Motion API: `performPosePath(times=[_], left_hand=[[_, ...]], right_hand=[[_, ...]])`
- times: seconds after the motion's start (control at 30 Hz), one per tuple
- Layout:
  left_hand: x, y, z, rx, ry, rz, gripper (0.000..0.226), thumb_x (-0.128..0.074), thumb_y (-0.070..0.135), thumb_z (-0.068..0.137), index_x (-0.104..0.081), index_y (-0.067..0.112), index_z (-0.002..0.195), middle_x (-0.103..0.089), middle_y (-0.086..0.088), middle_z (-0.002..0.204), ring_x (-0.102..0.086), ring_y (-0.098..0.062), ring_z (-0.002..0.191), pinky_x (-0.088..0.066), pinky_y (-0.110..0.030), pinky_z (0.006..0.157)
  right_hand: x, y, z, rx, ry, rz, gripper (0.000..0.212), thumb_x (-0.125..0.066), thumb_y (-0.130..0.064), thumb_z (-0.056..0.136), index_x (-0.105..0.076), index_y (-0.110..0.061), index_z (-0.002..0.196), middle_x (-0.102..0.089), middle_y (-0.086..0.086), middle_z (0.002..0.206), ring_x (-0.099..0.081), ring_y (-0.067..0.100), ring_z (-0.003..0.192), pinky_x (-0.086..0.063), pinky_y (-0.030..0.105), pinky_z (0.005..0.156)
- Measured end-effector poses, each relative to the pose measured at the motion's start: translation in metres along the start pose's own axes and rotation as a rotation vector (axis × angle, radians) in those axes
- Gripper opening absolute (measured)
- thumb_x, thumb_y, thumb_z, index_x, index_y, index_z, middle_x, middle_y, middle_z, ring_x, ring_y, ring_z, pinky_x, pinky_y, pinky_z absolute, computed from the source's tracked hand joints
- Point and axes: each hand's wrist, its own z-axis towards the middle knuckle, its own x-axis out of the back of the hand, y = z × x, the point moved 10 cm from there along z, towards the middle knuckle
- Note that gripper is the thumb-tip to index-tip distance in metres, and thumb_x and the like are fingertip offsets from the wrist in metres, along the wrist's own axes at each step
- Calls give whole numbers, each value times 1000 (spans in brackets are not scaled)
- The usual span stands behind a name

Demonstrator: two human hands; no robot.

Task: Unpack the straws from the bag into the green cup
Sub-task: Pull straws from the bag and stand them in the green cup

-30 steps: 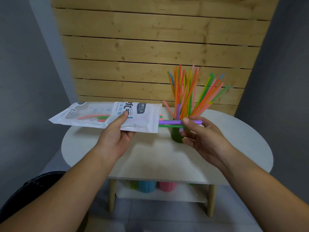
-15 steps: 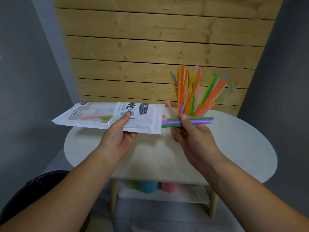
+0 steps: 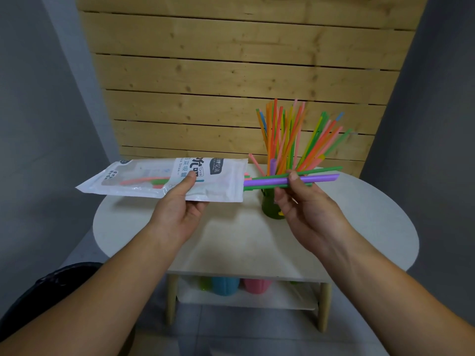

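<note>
My left hand (image 3: 180,209) holds the white straw bag (image 3: 164,179) level above the table, thumb on top, its open end facing right. A few orange and green straws show through the bag's clear window. My right hand (image 3: 305,204) pinches a purple straw and two green straws (image 3: 267,181) that stick halfway out of the bag's mouth. Just behind that hand the green cup (image 3: 270,208) stands on the table, filled with several upright colourful straws (image 3: 290,140) fanning outward.
The white oval table (image 3: 231,242) stands against a wooden slat wall (image 3: 231,73). On the lower shelf (image 3: 282,300) sit a blue cup (image 3: 225,285) and a pink cup (image 3: 257,283). Grey walls close in on both sides; a dark object (image 3: 51,291) lies at the lower left.
My right hand has drawn the purple and green straws further right out of the bag. The left hand and the bag have stayed nearly still.
</note>
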Motion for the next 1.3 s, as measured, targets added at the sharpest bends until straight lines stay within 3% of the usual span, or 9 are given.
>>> performPosePath(times=[0.1, 0.23, 0.4, 0.47, 0.53, 0.6, 0.9, 1.17, 1.3], left_hand=[[2, 1, 2, -7, 6, -2, 24, -67, 4, 94, -68, 8, 117, -80, -8, 105, -78, -19, 89, -62, -31, 61], [9, 9, 7, -36, 39, -22, 27, -68, 3, 93, -67, 9, 120, -78, -8, 111, -77, -20, 98, -65, -36, 70], [20, 15, 12, -65, 77, -37, 25, -67, 2, 94, -66, 9, 117, -79, -7, 105, -77, -18, 94, -65, -36, 70], [21, 14, 13, -71, 76, -30, 22, -65, 2, 95, -66, 10, 115, -80, -5, 97, -78, -17, 88, -64, -35, 66], [20, 11, 13, -70, 75, -19, 22, -65, 2, 95, -66, 10, 115, -81, -4, 93, -78, -16, 85, -64, -35, 65], [18, 8, 13, -65, 62, -5, 24, -65, 2, 95, -65, 9, 118, -81, -4, 95, -79, -17, 85, -64, -35, 65], [12, -3, 11, -26, 53, 22, 37, -67, 3, 94, -64, 6, 131, -78, -8, 109, -78, -18, 88, -63, -33, 60], [13, -2, 9, -19, 63, 37, 33, -68, 3, 93, -66, 6, 126, -78, -9, 111, -77, -19, 97, -64, -33, 64], [11, -6, 8, -7, 51, 48, 28, -68, 3, 93, -67, 7, 121, -80, -8, 105, -78, -19, 90, -63, -31, 61]], right_hand=[[8, -10, 3, 36, 57, -32, 7, -59, -12, 97, -63, -7, 101, -76, 1, 75, -70, 14, 76, -60, 20, 71], [30, -46, 12, 102, 150, -45, 8, -63, -11, 95, -65, -7, 100, -71, 3, 89, -72, 8, 70, -59, 20, 69], [60, -100, 22, 221, 207, -53, 49, -66, -10, 92, -51, -3, 138, -68, 3, 103, -71, 8, 78, -57, 20, 66], [67, -117, 21, 265, 214, -109, 36, -64, -11, 94, -56, -4, 128, -67, 4, 103, -70, 8, 77, -56, 18, 66], [70, -132, 17, 331, 215, -221, 9, -62, -12, 96, -63, -7, 103, -67, 5, 100, -69, 7, 72, -55, 17, 67], [67, -143, 11, 413, 208, -324, 7, -60, -12, 97, -63, -10, 90, -68, 4, 92, -68, 6, 67, -55, 17, 69], [42, -172, -15, 681, 256, -625, 10, -63, -19, 96, -64, -16, 87, -67, 4, 85, -67, 13, 72, -57, 23, 78], [39, -189, -24, 725, 278, -691, 9, -64, -23, 96, -65, -18, 88, -68, 2, 85, -69, 12, 72, -58, 24, 79], [34, -184, -22, 710, 240, -765, 10, -63, -22, 96, -66, -12, 98, -70, 2, 87, -70, 13, 74, -58, 21, 76]])
